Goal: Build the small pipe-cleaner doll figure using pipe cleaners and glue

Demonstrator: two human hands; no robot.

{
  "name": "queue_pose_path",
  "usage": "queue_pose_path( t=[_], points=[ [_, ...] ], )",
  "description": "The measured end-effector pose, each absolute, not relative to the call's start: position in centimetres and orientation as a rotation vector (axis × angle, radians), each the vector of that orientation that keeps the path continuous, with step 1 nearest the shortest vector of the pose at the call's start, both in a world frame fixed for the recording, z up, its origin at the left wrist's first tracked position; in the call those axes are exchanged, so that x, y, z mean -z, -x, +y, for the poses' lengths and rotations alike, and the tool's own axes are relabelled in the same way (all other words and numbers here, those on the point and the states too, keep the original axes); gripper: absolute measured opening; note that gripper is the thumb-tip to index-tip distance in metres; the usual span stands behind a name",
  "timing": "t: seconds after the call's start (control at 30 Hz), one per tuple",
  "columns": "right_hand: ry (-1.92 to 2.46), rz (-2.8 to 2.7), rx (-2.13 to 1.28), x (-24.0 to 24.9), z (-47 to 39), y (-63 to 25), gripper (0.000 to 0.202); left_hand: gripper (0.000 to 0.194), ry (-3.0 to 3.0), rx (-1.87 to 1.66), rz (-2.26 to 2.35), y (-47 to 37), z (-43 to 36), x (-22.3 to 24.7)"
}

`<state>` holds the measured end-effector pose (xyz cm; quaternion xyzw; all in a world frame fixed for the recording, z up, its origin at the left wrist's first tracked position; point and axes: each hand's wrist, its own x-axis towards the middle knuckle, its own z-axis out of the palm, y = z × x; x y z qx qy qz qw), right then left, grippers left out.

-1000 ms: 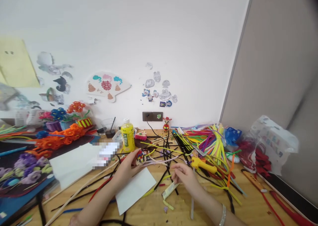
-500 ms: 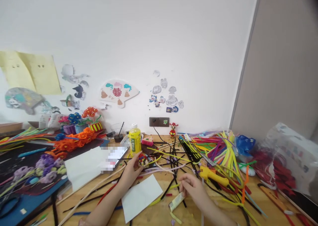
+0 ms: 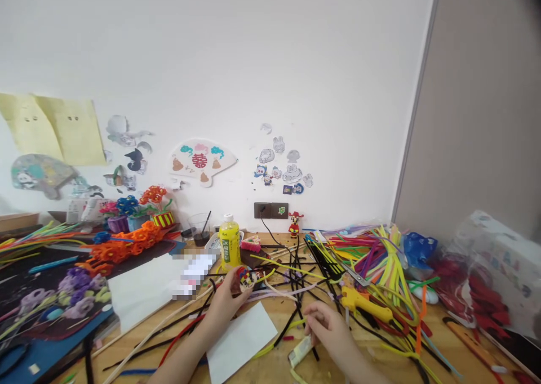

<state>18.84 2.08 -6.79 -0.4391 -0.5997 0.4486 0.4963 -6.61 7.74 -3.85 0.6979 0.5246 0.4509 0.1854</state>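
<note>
My left hand is closed round a small red, white and blue figure, just in front of the yellow bottle. My right hand is curled with its fingertips together; whatever may be between them is too small to make out. Just below those fingertips, a small pale tube or packet lies on the wooden table. Between my forearms rests a blank white sheet. Black and yellow fuzzy stems lie scattered around both hands.
A yellow glue gun lies right of my right hand, before a heap of coloured stems. A cup of dark liquid stands at the back. Orange fuzzy flowers and a large white sheet are at left. A small red figure stands by the wall.
My left hand has turned a little, and more of the small figure's front shows. My right hand has barely moved. The whole view has shifted slightly.
</note>
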Motion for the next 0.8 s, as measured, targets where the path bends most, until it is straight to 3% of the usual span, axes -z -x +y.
queue_pose_path(
  t=[0.3, 0.57, 0.8],
  points=[
    [0.885, -2.008, -0.203, 2.9, -1.4, -18.9, 0.016, 0.054, -2.124, -0.992, 1.222, 0.8, 1.6, 1.5],
    [0.76, -2.145, -0.019, 2.4, -1.8, -19.2, 0.018, 0.062, -2.121, -0.718, 1.114, -0.3, -0.5, -0.2],
    [0.75, -2.241, 0.128, 1.8, -2.3, -19.2, 0.018, 0.06, -1.838, -0.724, 0.826, -0.6, -0.8, 1.0]
  ],
)
